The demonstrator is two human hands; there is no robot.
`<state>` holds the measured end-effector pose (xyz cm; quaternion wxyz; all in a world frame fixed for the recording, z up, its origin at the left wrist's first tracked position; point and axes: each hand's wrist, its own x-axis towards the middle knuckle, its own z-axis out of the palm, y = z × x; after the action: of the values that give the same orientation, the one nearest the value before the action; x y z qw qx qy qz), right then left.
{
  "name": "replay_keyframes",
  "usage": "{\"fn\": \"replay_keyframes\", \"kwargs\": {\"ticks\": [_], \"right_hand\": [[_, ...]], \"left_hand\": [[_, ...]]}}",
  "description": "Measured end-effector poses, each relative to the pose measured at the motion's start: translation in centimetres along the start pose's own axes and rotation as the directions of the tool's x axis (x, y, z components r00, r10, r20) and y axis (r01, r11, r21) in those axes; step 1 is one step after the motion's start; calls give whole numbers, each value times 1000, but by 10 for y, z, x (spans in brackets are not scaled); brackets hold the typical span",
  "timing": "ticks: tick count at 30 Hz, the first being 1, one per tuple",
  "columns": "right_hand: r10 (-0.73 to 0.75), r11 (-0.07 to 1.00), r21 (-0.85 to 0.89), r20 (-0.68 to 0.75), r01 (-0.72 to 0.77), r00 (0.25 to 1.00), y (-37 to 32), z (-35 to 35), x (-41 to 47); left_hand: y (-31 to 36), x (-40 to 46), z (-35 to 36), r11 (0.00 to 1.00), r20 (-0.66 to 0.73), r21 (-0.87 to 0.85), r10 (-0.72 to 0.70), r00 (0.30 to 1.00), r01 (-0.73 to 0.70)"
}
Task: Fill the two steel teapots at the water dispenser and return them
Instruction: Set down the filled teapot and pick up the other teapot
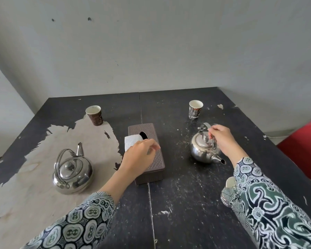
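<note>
Two steel teapots stand on a worn black table [183, 203]. The left teapot [71, 170] sits on the peeled pale patch, lid on, handle upright, spout pointing away from me. The right teapot [204, 147] rests on the dark part, its spout pointing toward me. My right hand [222, 138] is closed around that teapot's arched handle. My left hand [139, 156] hovers over the brown tissue box, fingers loosely curled, holding nothing. No water dispenser is in view.
A brown tissue box [153, 164] with a white tissue [131, 141] sticking out lies between the teapots. Two paper cups stand at the back, a brown one [94, 115] on the left and a dark printed one [195, 109] on the right. Something red [305, 150] stands beyond the table's right edge.
</note>
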<state>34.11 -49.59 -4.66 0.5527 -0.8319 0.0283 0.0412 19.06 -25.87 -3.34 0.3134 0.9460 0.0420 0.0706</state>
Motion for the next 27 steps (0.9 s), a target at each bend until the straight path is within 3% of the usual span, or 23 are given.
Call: {"fn": "replay_keyframes", "kwargs": {"ticks": [3, 6, 10, 16, 20, 25, 27], "right_hand": [[-87, 996, 10, 99, 87, 991, -17, -5, -18], [-159, 982, 131, 211, 133, 964, -44, -10, -42], [-265, 959, 203, 384, 199, 884, -92, -9, -87], [-398, 913, 170, 568, 370, 720, -173, 11, -182], [-460, 887, 284, 626, 365, 629, -208, 32, -233], [-484, 858, 318, 760, 403, 432, -239, 87, -310], [-485, 848, 332, 799, 413, 356, -248, 113, -338]], "left_hand": [[7, -6, -8, 999, -12, -51, 2, 1000, -2], [17, -14, -21, 996, -30, -88, 32, 999, -34], [34, -34, -48, 992, -83, -87, 86, 993, -93], [55, -96, -113, 975, -121, -175, 118, 986, -138], [54, -151, -156, 905, -176, -388, 114, 978, -176], [39, -234, -208, 831, -303, -515, 54, 952, -211], [30, -265, -226, 829, -308, -536, -17, 951, -159]]}}
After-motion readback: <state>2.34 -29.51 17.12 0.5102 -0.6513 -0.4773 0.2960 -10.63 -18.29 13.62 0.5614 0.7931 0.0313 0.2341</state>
